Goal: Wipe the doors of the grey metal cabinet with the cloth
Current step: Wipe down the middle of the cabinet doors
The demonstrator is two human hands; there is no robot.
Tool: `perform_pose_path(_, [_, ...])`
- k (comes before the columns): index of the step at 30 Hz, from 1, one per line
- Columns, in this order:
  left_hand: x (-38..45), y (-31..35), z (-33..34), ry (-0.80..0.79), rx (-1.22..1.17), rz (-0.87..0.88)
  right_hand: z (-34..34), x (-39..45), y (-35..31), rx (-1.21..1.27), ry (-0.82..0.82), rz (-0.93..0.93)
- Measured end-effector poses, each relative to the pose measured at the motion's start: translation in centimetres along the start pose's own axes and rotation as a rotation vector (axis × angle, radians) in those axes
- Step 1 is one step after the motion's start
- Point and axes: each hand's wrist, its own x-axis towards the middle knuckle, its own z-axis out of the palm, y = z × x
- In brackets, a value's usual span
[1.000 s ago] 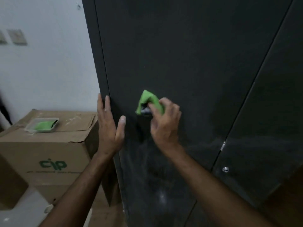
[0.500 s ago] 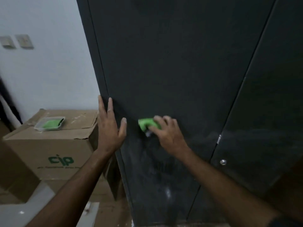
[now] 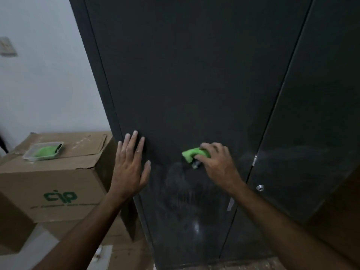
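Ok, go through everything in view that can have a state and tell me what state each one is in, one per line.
Left door: closed, smeared low down.
Right door: closed.
Cloth: bunched, pressed against the left door.
Right hand: grips the cloth.
Left hand: flat on the left door, fingers straight.
Box: top flaps shut, torn.
Tub: lidless, green cloth inside.

Cabinet [image 3: 194, 75] stands upright, filling centre and right of view; left door [image 3: 185, 94] meets right door [image 3: 321, 114] at a seam right of centre. Left hand [image 3: 129, 164] lies flat on left door near its left edge. Right hand [image 3: 216, 162] presses cloth [image 3: 191, 153] against same door, right of left hand. Cardboard box [image 3: 52, 184] sits left of cabinet, against wall [image 3: 48, 75]. Tray [image 3: 43, 152] rests on box top.
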Motion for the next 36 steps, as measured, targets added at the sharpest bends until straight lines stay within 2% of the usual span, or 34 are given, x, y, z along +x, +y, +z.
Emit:
perform_pose_path(2, [-0.5,0.0,0.6,0.006,-0.009,0.000,-1.5,-0.2,2.5,0.017,0.101,0.175])
perform_pose_path(4, [-0.8,0.2,1.2,0.028,-0.012,-0.005,-3.4,1.7,4.4,0.046,0.304,0.453])
perform_pose_path(6, [-0.9,0.5,2.0,0.061,-0.018,-0.017,-4.1,4.1,4.2,0.056,0.444,0.571])
perform_pose_path(8, [-0.7,0.8,2.8,0.102,-0.027,-0.037,-2.9,4.8,1.9,0.064,0.461,0.448])
perform_pose_path(10, [-0.7,0.9,3.5,0.146,-0.038,-0.045,0.2,2.0,0.4,0.039,0.325,0.177])
perform_pose_path(12, [-0.7,0.8,4.1,0.189,-0.041,-0.037,2.0,-2.2,1.5,-0.008,0.189,0.019])
perform_pose_path(14, [-0.8,0.6,4.7,0.229,-0.037,-0.020,1.7,-4.2,4.6,-0.012,0.218,0.060])
perform_pose_path(17, [-0.7,0.1,5.7,0.301,-0.013,0.013,-0.1,-3.1,8.8,0.039,0.510,0.368])
perform_pose_path(19, [-0.7,-0.1,6.6,0.339,0.000,0.025,0.0,-1.8,8.4,0.059,0.594,0.453])
perform_pose_path(20, [-0.8,-0.2,7.0,0.356,0.005,0.025,0.9,-1.8,7.4,0.039,0.578,0.403])
perform_pose_path(22, [-1.0,-0.2,7.6,0.390,0.018,0.029,3.4,-4.2,6.2,-0.045,0.459,0.142])
perform_pose_path(24, [-1.1,-0.1,8.1,0.409,0.032,0.045,4.6,-7.8,7.7,-0.124,0.331,-0.093])
perform_pose_path(25, [-1.2,-0.1,8.3,0.415,0.038,0.055,4.5,-9.0,9.3,-0.160,0.315,-0.141])
perform_pose_path(26, [-1.4,-0.1,8.5,0.425,0.044,0.062,4.0,-9.5,10.9,-0.187,0.345,-0.125])
perform_pose_path(28, [-1.9,0.3,9.1,0.450,0.052,0.056,2.6,-8.7,12.9,-0.143,0.487,0.072])
perform_pose_path(30, [-2.8,0.8,10.2,0.460,0.041,0.047,2.7,-6.9,11.5,-0.023,0.624,0.303])
perform_pose_path(31, [-3.5,1.1,10.8,0.458,0.039,0.050,3.6,-6.6,9.6,0.007,0.660,0.342])
perform_pose_path(33, [-5.0,1.3,12.0,0.450,0.059,0.065,6.6,-8.3,6.6,0.013,0.611,0.217])
perform_pose_path(35, [-6.0,0.8,12.7,0.441,0.080,0.092,8.7,-12.3,6.7,-0.055,0.429,-0.027])
perform_pose_path(36, [-6.3,0.4,12.8,0.435,0.091,0.109,8.5,-13.7,7.8,-0.101,0.379,-0.091])
